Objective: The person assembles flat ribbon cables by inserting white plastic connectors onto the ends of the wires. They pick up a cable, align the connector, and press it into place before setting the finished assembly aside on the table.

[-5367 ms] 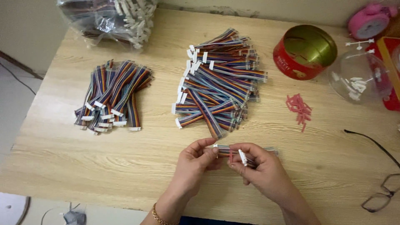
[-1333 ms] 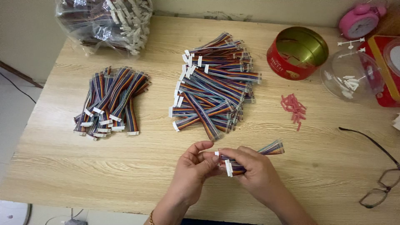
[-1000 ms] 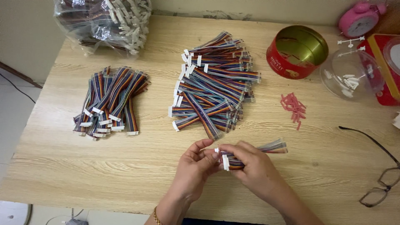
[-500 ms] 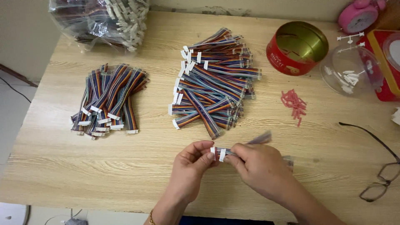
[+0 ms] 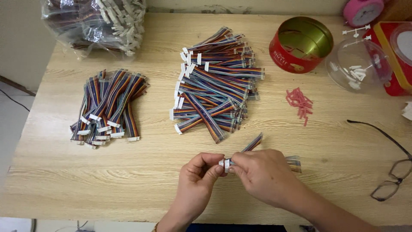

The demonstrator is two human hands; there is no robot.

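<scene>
Both hands met low over the tabletop [image 5: 86, 180], the left hand [image 5: 198, 176] and right hand [image 5: 257, 174] pinching the white plugs of a few striped ribbon cables [image 5: 253, 144]. Keeping those plug ends flush and gripped firmly would likely help.

Held cable [image 5: 254, 144]: flat ribbon striped in rainbow colours, with small white plastic connectors [image 5: 224, 163] at the end pinched between the left hand [image 5: 198, 178] and right hand [image 5: 259, 174].
Middle far heap [image 5: 214, 96]: rainbow-striped ribbon cables, white end plugs.
Left pile [image 5: 109, 107]: same multicoloured stripes, white plugs along its near edge.
Far left bag [image 5: 96, 23]: clear plastic, dark striped cables and off-white plugs inside.
Table [image 5: 64, 180]: pale wood grain, light tan.
Round tin [image 5: 301, 45]: red outside, gold-green inside.
Small pins [image 5: 299, 103]: pinkish red.
Dome [image 5: 358, 64]: transparent, white bits within.
Clock [image 5: 362, 9]: pink.
Spectacles [image 5: 392, 172]: black frame.
</scene>
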